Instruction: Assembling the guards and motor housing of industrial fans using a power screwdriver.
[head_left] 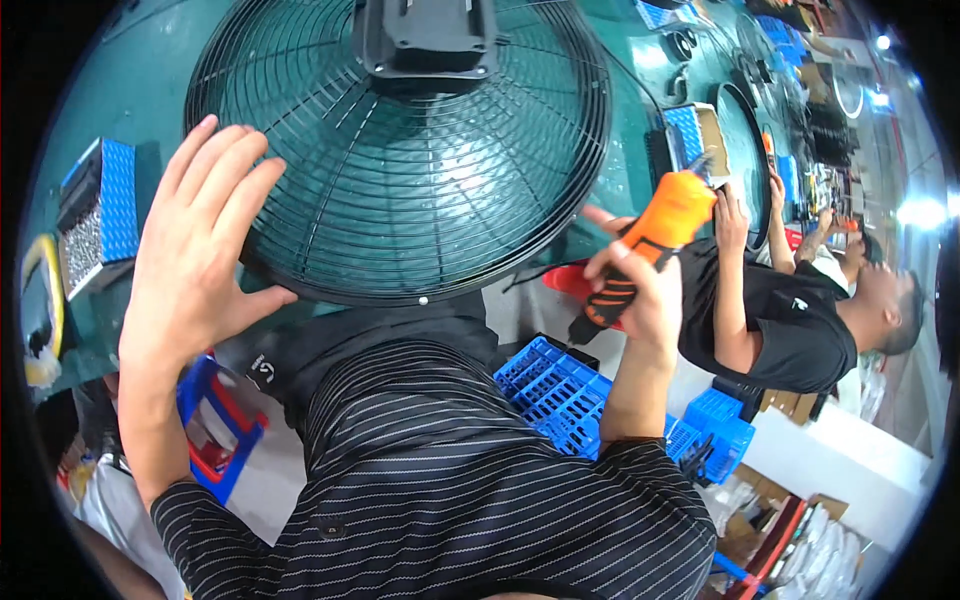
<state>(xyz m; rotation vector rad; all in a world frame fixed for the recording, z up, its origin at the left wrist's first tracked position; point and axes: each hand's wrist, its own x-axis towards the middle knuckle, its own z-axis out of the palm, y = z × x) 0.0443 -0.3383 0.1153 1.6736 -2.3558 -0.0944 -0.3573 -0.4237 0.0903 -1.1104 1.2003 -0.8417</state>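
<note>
A round black wire fan guard (430, 185) lies on the green table, a black motor housing (428, 45) at its far middle. My left hand (200, 235) is open, fingers spread at the guard's left rim; whether the palm presses on it I cannot tell. To the right of the guard, my right hand (645, 285) wraps round an orange and black cordless screwdriver (662, 222). Its bit points up and to the right, apart from the guard. A small bright screw head (423, 300) shows on the guard's near rim.
A blue-sided box of small metal screws (84, 245) stands at the left, near a yellow tape roll (45, 300). Another blue-sided box (700, 135) sits at the right. Blue plastic crates (560, 390) are below the table. A co-worker in a black shirt (790, 335) works at the right.
</note>
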